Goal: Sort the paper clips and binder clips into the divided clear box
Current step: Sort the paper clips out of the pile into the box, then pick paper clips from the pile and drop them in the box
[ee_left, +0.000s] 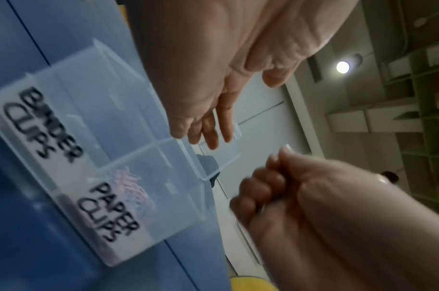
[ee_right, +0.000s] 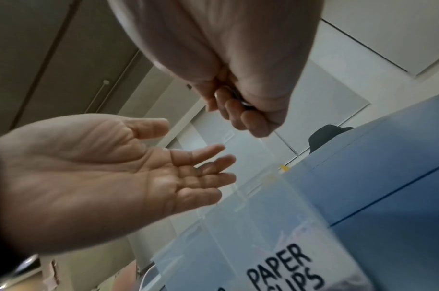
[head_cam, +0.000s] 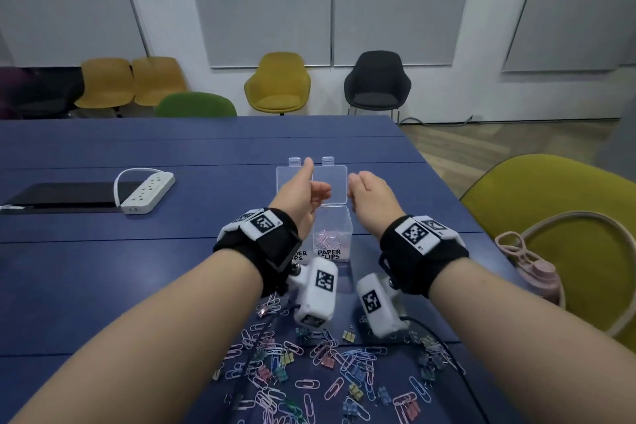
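Both hands are up over the divided clear plastic box (head_cam: 332, 227), which sits on the dark blue surface (head_cam: 137, 251) with its lid (head_cam: 328, 186) thrown back. The left hand (head_cam: 303, 194) hangs above the box with palm bare and fingers (ee_right: 205, 153) loosely spread, thumb pointing up, holding nothing. The right hand (head_cam: 370, 198) hovers just to the right of the box, fingers (ee_right: 238, 112) curled into a fist; something small and metallic glints inside the curl in the right wrist view, but it is too blurred to say what. The box's front carries two white labels: "BINDER CLIPS" (ee_left: 42, 126) on the left compartment, "PAPER CLIPS" (ee_left: 108, 214) on the right. A little tangle of pink paper clips (head_cam: 327, 239) lies in the right compartment; the left one appears bare in the left wrist view. Nearer the person, a scattered heap of pastel paper clips (head_cam: 303, 384) and small coloured binder clips (head_cam: 282, 376) spreads over the surface below the wrists. Off to the left lie a white power strip (head_cam: 148, 193) and a black flat device (head_cam: 62, 194); a pink water bottle (head_cam: 540, 277) rests at the right edge beside an olive-green chair (head_cam: 568, 203).
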The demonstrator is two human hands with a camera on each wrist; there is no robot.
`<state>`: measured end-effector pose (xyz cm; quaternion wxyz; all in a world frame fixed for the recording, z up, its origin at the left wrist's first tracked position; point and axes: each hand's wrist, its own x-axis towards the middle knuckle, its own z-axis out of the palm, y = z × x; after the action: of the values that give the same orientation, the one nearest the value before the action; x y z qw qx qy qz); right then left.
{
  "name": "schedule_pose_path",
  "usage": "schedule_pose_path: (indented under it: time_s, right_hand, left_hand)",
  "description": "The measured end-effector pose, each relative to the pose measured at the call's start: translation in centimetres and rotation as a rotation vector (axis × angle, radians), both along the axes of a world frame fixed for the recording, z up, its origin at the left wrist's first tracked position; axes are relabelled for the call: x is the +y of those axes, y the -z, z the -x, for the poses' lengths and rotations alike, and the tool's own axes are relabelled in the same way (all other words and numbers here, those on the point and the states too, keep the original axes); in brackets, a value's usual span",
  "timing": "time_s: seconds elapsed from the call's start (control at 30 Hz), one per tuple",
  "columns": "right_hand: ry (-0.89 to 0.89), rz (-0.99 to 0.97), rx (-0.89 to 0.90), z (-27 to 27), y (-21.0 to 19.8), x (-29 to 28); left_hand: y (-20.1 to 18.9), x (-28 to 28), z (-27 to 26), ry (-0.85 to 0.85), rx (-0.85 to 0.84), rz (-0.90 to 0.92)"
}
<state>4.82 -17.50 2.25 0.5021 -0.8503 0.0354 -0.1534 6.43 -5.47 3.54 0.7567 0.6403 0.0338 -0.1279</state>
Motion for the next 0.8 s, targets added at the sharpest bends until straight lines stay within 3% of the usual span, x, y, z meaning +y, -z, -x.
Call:
schedule_pose_path:
  time_s: [0.2, 0.4, 0.5, 0.67, 0.8]
  right_hand:
    - [-0.095, -0.211, 0.050, -0.7, -0.4, 2.4]
    - [-0.075, -0.140, 0.042, 1.9, -0.6, -0.3]
    - [-0.105, -0.096, 0.144, 4.4, -1.0, -3.2]
    - [-0.213, 0.346, 0.551, 9.3, -0.3, -9.2]
    - [-0.316, 0.662, 0.799, 13.4, 0.2, -10.1]
  left_hand:
    - [0.8, 3.2, 1.9, 0.033, -0.139, -0.159]
    - [1.6, 4.3, 4.8, 0.222, -0.239, -0.329]
    - [1.9, 4.0, 6.3, 0.351, -0.257, -0.479]
    - [2.1, 2.3, 8.3, 0.648, -0.265, -0.706]
    - [1.7, -0.4, 9.9, 0.722, -0.500, -1.064]
